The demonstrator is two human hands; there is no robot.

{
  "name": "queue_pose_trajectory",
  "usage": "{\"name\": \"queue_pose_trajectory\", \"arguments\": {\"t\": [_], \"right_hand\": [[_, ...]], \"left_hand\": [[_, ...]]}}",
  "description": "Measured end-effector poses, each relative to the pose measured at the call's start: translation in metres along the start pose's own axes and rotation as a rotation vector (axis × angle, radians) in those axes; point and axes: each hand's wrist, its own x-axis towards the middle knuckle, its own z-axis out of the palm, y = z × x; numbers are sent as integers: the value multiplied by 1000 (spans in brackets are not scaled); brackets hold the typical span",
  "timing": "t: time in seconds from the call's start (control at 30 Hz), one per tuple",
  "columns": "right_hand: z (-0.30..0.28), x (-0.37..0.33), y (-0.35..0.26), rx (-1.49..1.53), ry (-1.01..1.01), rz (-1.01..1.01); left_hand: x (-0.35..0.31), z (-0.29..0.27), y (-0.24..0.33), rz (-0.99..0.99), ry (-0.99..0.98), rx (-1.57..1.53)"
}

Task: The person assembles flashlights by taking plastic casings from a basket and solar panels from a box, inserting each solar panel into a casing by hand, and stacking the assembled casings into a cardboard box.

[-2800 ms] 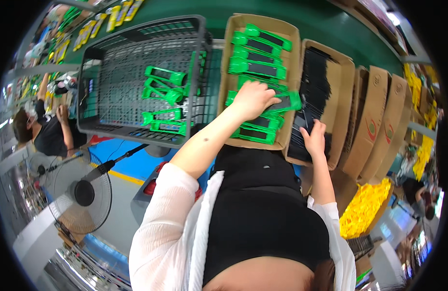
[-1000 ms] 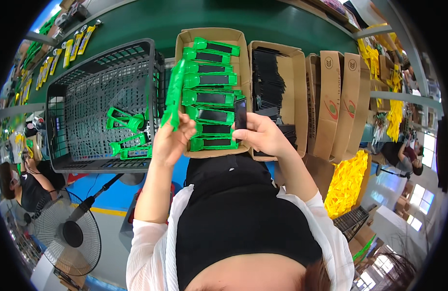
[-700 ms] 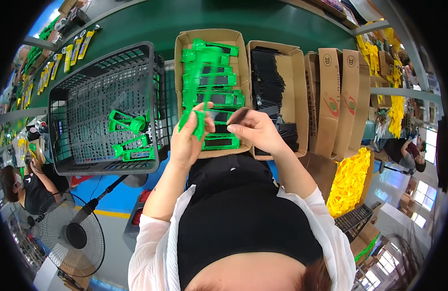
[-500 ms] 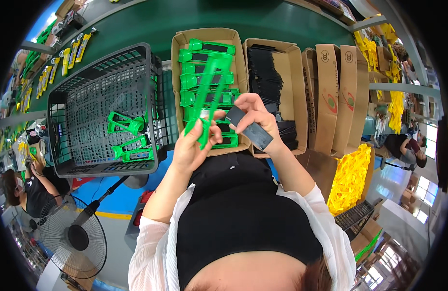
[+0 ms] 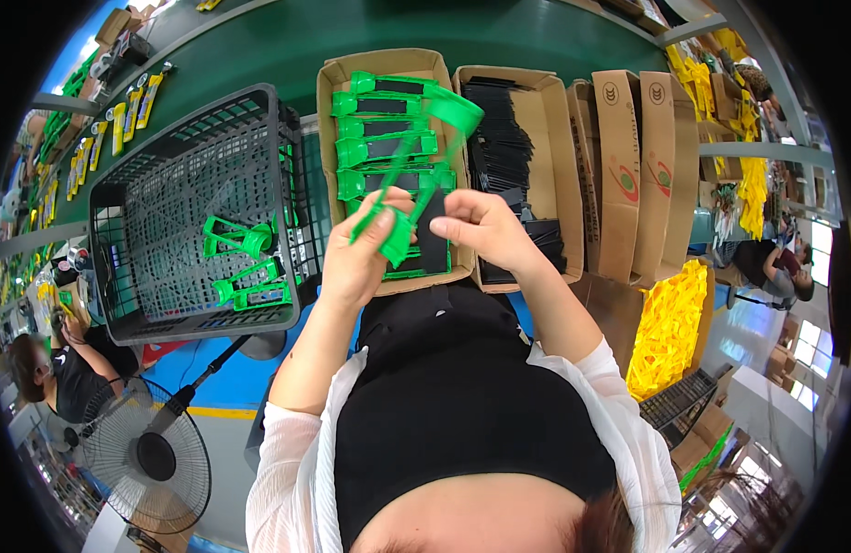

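At 9 o'clock from the left hand (image 5: 356, 249), a black crate (image 5: 209, 324) contains loose green pieces (image 5: 257, 241). The left hand grips one end of a green frame (image 5: 398, 242), which points to 1 o'clock over a filled carton (image 5: 388, 61). At 3 o'clock, the right hand (image 5: 490, 230) pinches a dark panel (image 5: 433, 241); a panel box (image 5: 552, 152) lies at its 1 o'clock.

Your left hand (image 5: 356, 251) is curled into a grip. Your right hand (image 5: 488, 230), near it, pinches with its thumb (image 5: 455, 229) pointing left. Both bare forearms (image 5: 316, 350) angle inward.
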Motion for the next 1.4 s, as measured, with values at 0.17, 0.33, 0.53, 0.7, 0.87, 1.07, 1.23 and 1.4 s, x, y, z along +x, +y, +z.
{"name": "queue_pose_trajectory", "arguments": {"t": [0.17, 0.33, 0.53, 0.7, 0.87, 1.07, 1.23, 1.4], "right_hand": [[10, -1, -2, 531, 154, -24], [15, -3, 3, 584, 158, -68], [-3, -30, -17, -79, 71, 8], [-12, -42, -23, -166, 16, 11], [-2, -32, -23, -290, 48, 68], [0, -34, -21, -437, 116, 109], [6, -24, -14, -475, 139, 215], [2, -15, 6, -907, 221, 76]], "left_hand": [[-2, -17, -1, 59, 63, -85], [-9, -10, -4, 163, -32, 357], [-6, -6, -2, 436, 43, 588], [1, -34, 29, -9, 71, 757], [1, -34, 25, -202, -33, 756], [1, -35, 20, -211, -55, 754], [0, -35, 11, -240, -24, 685], [7, -37, 7, -196, -44, 772]]}}
